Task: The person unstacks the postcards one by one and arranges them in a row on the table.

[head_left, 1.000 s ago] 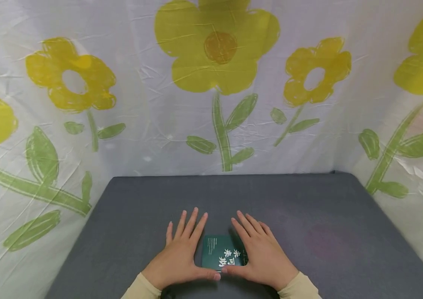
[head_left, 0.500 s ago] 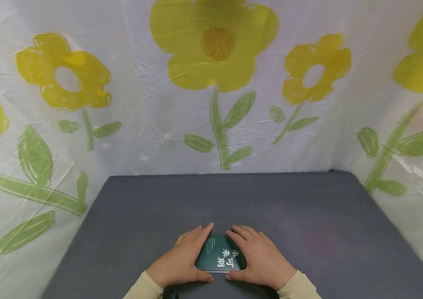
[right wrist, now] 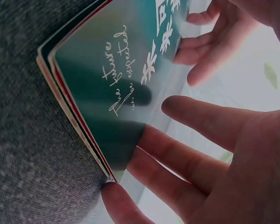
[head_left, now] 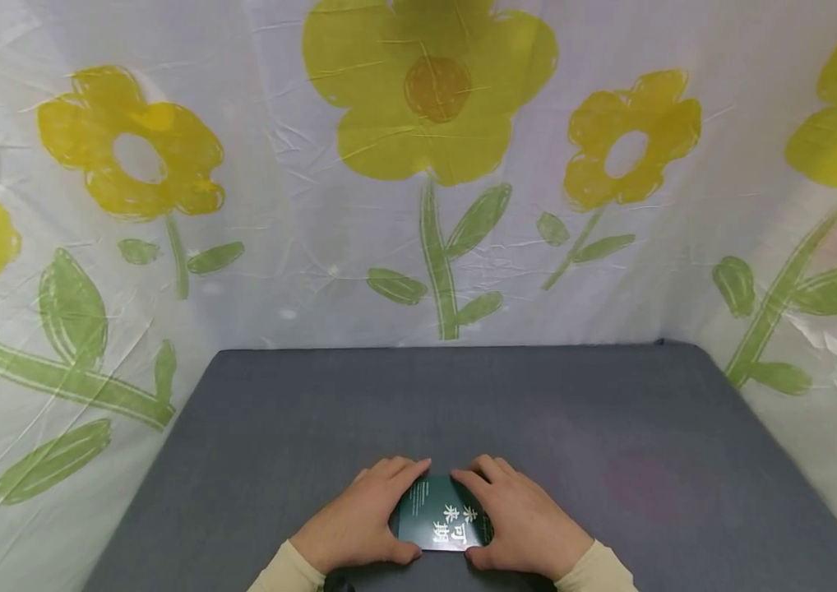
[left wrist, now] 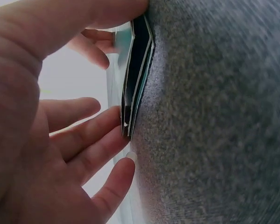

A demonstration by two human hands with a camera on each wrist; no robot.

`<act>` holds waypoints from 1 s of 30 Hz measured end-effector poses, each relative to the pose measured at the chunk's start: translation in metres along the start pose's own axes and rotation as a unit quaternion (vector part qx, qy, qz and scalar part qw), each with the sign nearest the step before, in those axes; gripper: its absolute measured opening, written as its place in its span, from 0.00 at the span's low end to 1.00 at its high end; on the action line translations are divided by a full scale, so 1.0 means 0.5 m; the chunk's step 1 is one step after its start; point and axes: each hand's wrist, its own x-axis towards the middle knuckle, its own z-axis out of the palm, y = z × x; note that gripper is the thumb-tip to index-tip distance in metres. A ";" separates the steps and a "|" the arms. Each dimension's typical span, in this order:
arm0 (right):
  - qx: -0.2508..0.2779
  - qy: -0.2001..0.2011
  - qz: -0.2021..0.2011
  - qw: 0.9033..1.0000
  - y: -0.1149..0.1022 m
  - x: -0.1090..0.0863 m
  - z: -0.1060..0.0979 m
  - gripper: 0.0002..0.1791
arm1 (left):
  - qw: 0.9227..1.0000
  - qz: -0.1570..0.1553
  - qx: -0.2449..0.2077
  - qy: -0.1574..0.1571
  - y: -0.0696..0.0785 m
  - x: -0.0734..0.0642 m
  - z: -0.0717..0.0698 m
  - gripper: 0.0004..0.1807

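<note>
A small dark green booklet [head_left: 429, 522] with white characters lies flat on the table between both hands. My left hand [head_left: 359, 520] holds its left side, thumb at the near edge and fingers at the far corner. On the opposite side my right hand [head_left: 522, 522] grips it the same way, its palm hiding part of the cover. Seen edge-on in the left wrist view, the booklet [left wrist: 124, 49] has several thin layers that stand slightly apart. White handwriting-style lettering and a red inner edge show on the booklet [right wrist: 88, 79] in the right wrist view.
The dark grey table [head_left: 300, 419] reaches back to a white curtain [head_left: 278, 247] printed with yellow flowers. The curtain also encloses the left and right sides.
Both hands' spread fingers have drawn in and curved around the booklet's two sides. The thumbs have moved apart along the near edge, leaving more of the cover showing.
</note>
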 end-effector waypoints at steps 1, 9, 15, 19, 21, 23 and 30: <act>0.002 0.000 -0.001 1.000 0.000 0.000 0.000 0.47 | 1.000 0.002 0.001 0.000 0.000 0.000 0.001 0.56; 0.010 -0.007 -0.010 1.000 0.000 0.009 -0.007 0.48 | 1.000 -0.009 -0.009 0.002 -0.008 -0.006 -0.010 0.58; 0.029 -0.013 0.006 0.999 -0.004 0.002 -0.012 0.48 | 0.999 -0.017 -0.035 -0.001 -0.007 -0.011 -0.019 0.59; 0.026 -0.022 0.003 0.999 -0.025 0.030 -0.013 0.47 | 0.999 -0.019 -0.040 0.015 -0.028 -0.030 -0.032 0.59; 0.015 -0.018 -0.006 1.000 -0.041 0.059 -0.013 0.47 | 0.999 -0.024 -0.042 0.025 -0.047 -0.039 -0.047 0.58; -0.003 -0.009 -0.015 1.000 -0.059 0.096 -0.009 0.46 | 0.998 -0.035 -0.043 0.031 -0.071 -0.049 -0.068 0.57; -0.057 0.026 -0.030 0.998 -0.130 0.235 0.020 0.45 | 0.995 -0.067 -0.050 0.059 -0.159 -0.088 -0.159 0.56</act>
